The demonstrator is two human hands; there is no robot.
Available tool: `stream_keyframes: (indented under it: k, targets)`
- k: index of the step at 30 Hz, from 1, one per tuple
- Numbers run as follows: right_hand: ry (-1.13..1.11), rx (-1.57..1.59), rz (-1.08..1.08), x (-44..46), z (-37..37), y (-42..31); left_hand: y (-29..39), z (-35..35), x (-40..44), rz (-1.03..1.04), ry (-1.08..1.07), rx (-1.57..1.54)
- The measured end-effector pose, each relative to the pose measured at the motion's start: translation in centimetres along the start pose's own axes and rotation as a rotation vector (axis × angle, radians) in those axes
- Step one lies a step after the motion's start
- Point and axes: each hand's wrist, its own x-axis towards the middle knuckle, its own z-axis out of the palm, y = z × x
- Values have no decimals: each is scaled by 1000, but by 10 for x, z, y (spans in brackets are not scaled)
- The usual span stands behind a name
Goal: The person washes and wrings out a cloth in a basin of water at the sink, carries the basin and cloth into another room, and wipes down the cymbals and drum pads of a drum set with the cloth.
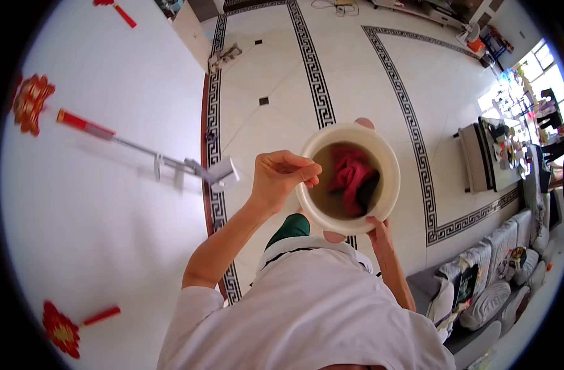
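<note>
- The left hand [283, 180] is over the basin's left rim, thumb and fingertips pinched together; nothing can be made out between them, and whether it touches the rim I cannot tell.
- The right hand [381, 230] is closed on the near right rim of the cream basin [392, 186], thumb on top, the other fingers mostly hidden.
- The basin appears to be held above the floor, its two pinkish handles at the far and near sides.
- Inside, a red cloth [348, 171] with a dark part lies bunched in cloudy water [324, 196]. So the cloth is already wet and the basin filled; nothing shows it wrung or lifted out. How much is left cannot be judged.
- Left of the person, a pole with a red grip [87, 123] is by the white wall [109, 234], nearest the left arm.
- Beyond the basin is tiled floor [368, 80]; a low surface [479, 154] and a covered sofa [479, 265] stand off to the right, apart from the basin, limiting room on that side.
</note>
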Motion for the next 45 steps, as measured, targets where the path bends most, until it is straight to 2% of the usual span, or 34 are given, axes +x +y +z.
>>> stream_keyframes:
  k: [2, 3, 5, 6, 9, 16, 20, 23, 26, 29, 33, 36, 39, 41, 43, 45]
  targets:
    - [30, -19, -60, 1, -18, -14, 0, 13, 8, 20, 35, 27]
    - [142, -44, 54, 79, 80, -34, 33, -33, 125, -49, 60, 125]
    - [192, -38, 95, 84, 65, -74, 1, -28, 164, -181, 84, 69]
    - [93, 1, -15, 148, 100, -110, 30, -26, 224, -45, 43, 91]
    - [39, 12, -32, 228, 145, -151, 57, -36, 315, -18, 8, 115]
    - [56, -48, -29, 408, 218, -261, 47, -73, 530, 59, 13, 174]
    - [25, -120, -31, 516, 278, -333, 51, -115, 640, -38, 136, 189]
    - [-150, -143, 1, 600, 316, -377, 62, -145, 696, -75, 239, 169]
    - [-155, -131, 19, 673, 376, -429, 70, -183, 752, -63, 389, 127]
    - [-191, -150, 32, 751, 422, -459, 53, -232, 802, -58, 544, 109]
    - [-192, -168, 11, 848, 500, -487, 32, -301, 892, -157, 728, 73]
    - [-130, -138, -5, 909, 568, -505, 31, -357, 970, -227, 711, 337]
    - [-151, -158, 25, 975, 631, -528, 65, -404, 1061, -317, 574, -108]
    - [-175, -165, 25, 1005, 677, -552, 92, -413, 1129, -304, 490, 99]
    - [-175, -167, 7, 1039, 736, -564, 113, -429, 1190, -364, 324, 113]
    - [-238, -182, -11, 1087, 782, -571, 134, -439, 1250, -420, 278, 98]
